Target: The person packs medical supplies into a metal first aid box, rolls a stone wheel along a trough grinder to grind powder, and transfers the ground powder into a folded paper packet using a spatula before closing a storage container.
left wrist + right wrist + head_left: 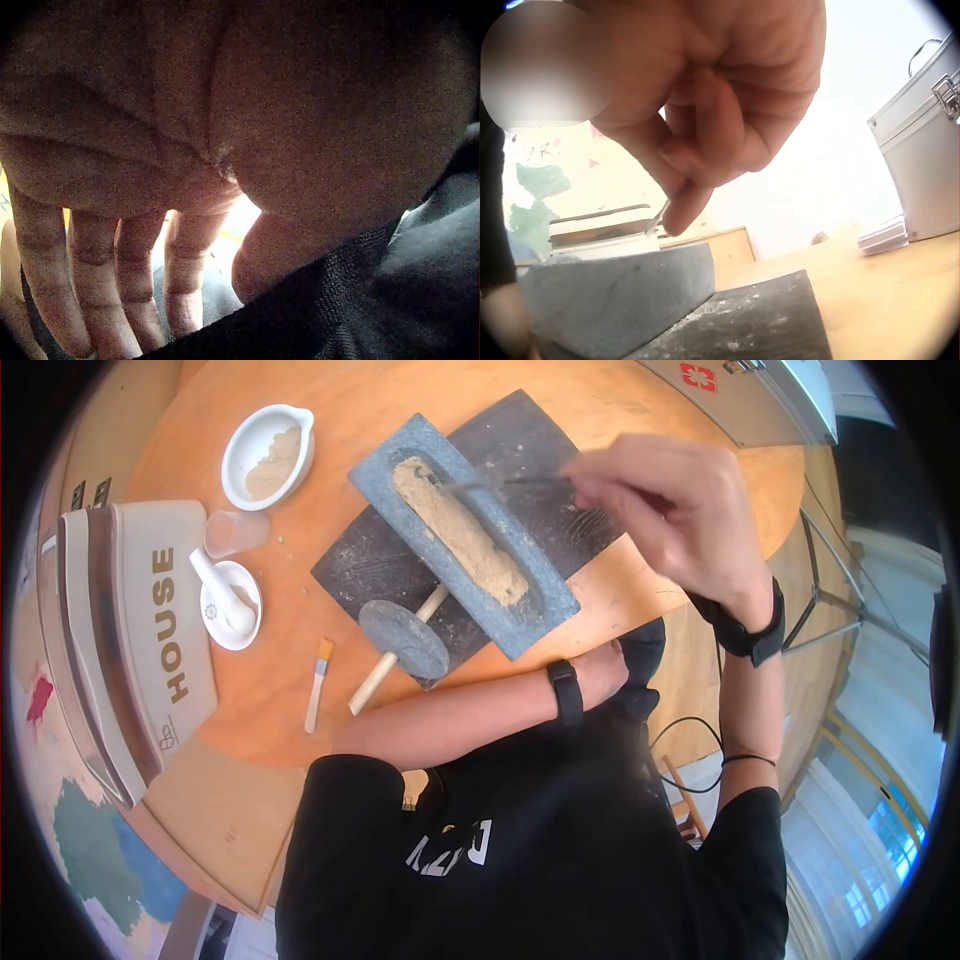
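Observation:
My right hand (pixel 665 510) is raised over the right side of a grey stone grinding trough (pixel 540 622). Thumb and fingers pinch a thin, dark, blurred metal tool (pixel 515 481), its far end over the trough's hollow. Tan powder (pixel 462 532) fills much of that hollow. In the right wrist view, only a short pale piece of the tool (pixel 657 219) shows past the fingertips. My left hand (pixel 603 674) rests on dark cloth by the table's near edge. Its loosely bent fingers (pixel 94 277) hold nothing in the left wrist view.
Under the trough lies a dark board (pixel 345 565). A stone grinding wheel (pixel 404 640) with a wooden axle leans beside it. Leftward are a brush (pixel 319 685), mortar and pestle (pixel 237 610), clear cup (pixel 238 534), powder bowl (pixel 240 438) and HOUSE case (pixel 165 625). A metal case (pixel 740 400) stands far right.

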The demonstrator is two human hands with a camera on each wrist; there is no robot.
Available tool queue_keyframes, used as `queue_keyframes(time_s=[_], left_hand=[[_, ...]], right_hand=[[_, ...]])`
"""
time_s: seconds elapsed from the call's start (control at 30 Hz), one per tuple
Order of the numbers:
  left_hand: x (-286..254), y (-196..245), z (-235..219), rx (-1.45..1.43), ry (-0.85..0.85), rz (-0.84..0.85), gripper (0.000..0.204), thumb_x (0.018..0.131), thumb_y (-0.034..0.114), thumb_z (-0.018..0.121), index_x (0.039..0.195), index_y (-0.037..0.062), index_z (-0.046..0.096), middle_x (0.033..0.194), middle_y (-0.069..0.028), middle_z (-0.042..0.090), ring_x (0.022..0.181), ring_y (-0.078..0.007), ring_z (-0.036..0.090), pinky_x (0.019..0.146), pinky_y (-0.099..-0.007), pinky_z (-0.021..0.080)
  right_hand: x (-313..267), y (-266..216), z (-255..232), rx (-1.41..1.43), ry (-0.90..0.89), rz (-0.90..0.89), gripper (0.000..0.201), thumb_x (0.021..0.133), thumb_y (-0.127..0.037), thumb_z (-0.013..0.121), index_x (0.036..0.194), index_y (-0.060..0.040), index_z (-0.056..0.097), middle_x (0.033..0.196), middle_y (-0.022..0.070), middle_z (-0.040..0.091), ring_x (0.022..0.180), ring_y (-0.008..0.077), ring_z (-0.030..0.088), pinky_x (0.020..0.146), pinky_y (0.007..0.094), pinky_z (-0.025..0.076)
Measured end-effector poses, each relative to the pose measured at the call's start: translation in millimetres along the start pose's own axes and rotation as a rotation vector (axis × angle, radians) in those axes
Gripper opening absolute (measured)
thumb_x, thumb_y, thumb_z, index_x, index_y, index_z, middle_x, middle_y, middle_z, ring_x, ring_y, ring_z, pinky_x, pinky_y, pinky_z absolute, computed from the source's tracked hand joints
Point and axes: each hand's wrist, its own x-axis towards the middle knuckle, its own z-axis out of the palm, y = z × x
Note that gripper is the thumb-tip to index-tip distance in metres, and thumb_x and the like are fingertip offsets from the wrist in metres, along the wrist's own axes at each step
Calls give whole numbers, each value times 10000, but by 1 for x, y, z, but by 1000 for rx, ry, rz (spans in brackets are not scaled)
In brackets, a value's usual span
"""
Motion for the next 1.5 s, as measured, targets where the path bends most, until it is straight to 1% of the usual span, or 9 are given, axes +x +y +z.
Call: queue_keyframes(time_s=[0.1,0.3,0.5,0.57,0.7,0.77,0.97,1.37,1.5], left_hand=[[0,0,1,72,-60,33,262,789,40,611,997,-86,708,1086,-241,655,1034,-343,653,887,-407,527],[6,-4,18,28,54,47,258,781,37,607,980,-89,712,1091,-253,655,1023,-354,655,880,-408,530],[0,-1,2,-71,-3,32,265,783,44,606,986,-88,714,1097,-261,654,1020,-366,653,879,-414,528],[3,-2,8,37,2,34,260,785,45,605,983,-85,715,1098,-258,654,1023,-363,652,885,-414,525],[1,0,0,16,-6,40,256,785,41,607,980,-85,714,1095,-254,655,1031,-360,649,891,-417,523],[-2,0,-6,21,-44,55,255,784,40,611,982,-83,714,1090,-253,657,1033,-356,649,886,-419,525],[7,4,21,56,52,-31,268,769,40,633,992,-86,712,1073,-248,660,1006,-353,660,872,-416,532],[7,2,22,94,50,5,281,765,35,621,998,-94,712,1053,-257,664,977,-353,671,849,-407,534],[11,1,29,71,53,15,273,771,48,618,988,-83,720,1039,-247,671,975,-347,674,840,-411,533]], right_hand=[[9,4,1,-88,23,-27,168,778,27,632,912,-15,724,720,102,679,651,252,661,584,319,514],[-13,7,0,49,-156,33,161,794,39,620,909,-10,722,737,104,684,664,237,670,601,307,526],[-20,4,5,107,-49,164,105,836,10,656,910,-10,728,759,100,698,675,223,680,611,297,532],[-25,2,4,120,-140,187,99,846,14,659,915,-4,728,772,101,709,678,208,688,608,291,532],[-33,-2,6,92,-146,95,93,847,10,663,914,3,726,774,102,711,675,216,690,604,290,533],[-34,-5,8,126,-41,256,94,828,6,676,906,2,728,772,103,704,687,242,686,600,297,529],[-43,-11,11,44,-60,83,95,785,15,703,870,-14,734,735,90,679,635,246,647,564,314,502],[11,-3,23,54,6,50,42,831,-59,720,866,-47,740,701,73,649,542,180,558,512,287,443],[5,-5,14,17,-108,44,44,828,-57,722,867,-40,733,692,74,639,540,179,559,510,293,438]])
